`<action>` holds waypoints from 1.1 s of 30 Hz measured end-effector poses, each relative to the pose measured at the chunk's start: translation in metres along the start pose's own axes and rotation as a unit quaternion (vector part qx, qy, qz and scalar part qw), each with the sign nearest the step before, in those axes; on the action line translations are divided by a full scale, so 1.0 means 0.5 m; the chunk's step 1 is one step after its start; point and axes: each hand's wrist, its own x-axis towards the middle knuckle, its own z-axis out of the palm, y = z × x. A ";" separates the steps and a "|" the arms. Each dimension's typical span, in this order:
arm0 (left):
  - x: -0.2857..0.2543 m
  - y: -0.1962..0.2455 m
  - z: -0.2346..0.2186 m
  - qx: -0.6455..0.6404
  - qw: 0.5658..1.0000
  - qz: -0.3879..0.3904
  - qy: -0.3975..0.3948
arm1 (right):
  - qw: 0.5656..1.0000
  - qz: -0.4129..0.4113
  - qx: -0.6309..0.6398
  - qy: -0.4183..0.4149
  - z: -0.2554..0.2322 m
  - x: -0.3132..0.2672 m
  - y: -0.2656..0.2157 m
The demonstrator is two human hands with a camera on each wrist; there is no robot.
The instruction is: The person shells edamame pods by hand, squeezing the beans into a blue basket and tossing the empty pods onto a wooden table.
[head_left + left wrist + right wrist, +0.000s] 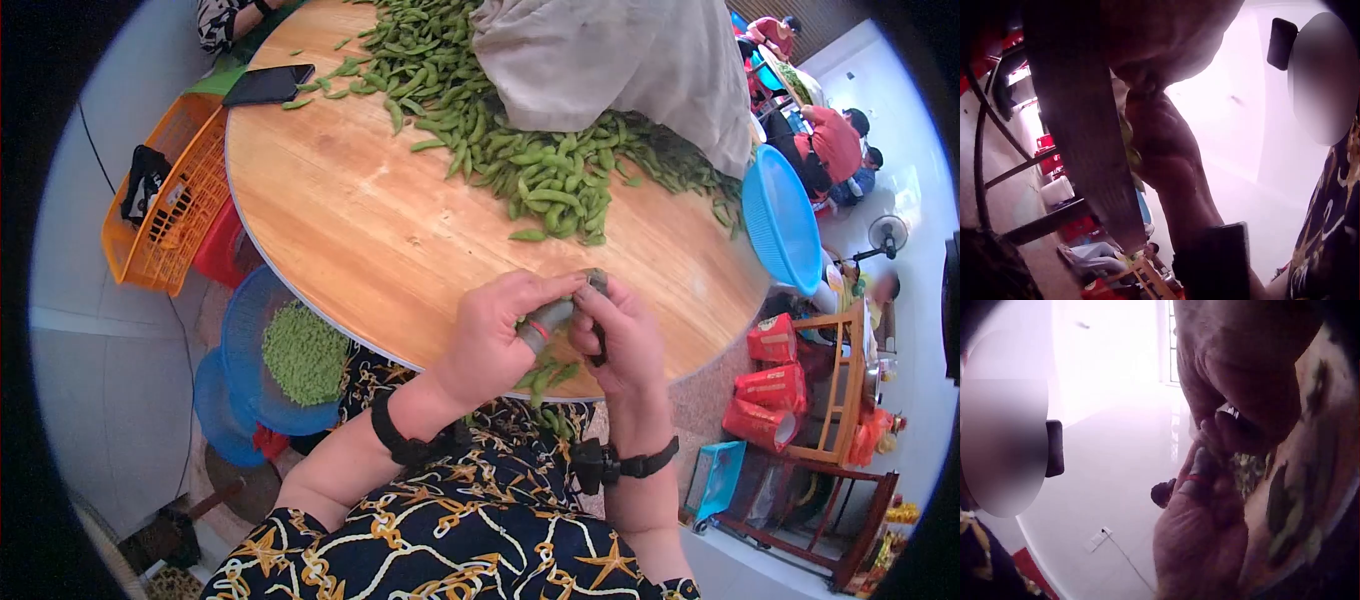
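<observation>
My left hand [490,325] and right hand [630,335] meet over the near edge of the round wooden table [350,210]. Their curled fingers and thumbs pinch a soybean pod between them, mostly hidden by the fingers. A grey cover with a red band [1197,478] wraps the left thumb. Dark grey covering also shows on right-hand digits. Below the hands, several loose green pods [548,378] lie at the table's edge. Farther off spreads a large heap of green soybean pods [540,165], partly under a beige cloth [610,60].
Left of my lap, a blue basin [240,345] holds shelled green beans [300,355]. Orange crates [190,200] stand beside the table, and a black phone [268,85] lies on it. A blue basket [780,220] is at the right rim. Other people sit in the background.
</observation>
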 end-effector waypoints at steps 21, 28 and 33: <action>0.010 -0.005 -0.023 -0.486 0.820 -0.270 0.134 | 0.730 -0.173 -0.661 0.030 -0.010 0.079 -0.014; 0.001 -0.021 -0.009 -0.463 0.840 -0.272 -0.072 | 0.996 0.064 -0.058 -0.030 -0.008 -0.012 -0.011; -0.003 -0.018 -0.005 -0.473 0.837 -0.273 0.043 | 0.987 0.004 -0.146 -0.064 0.004 -0.034 -0.004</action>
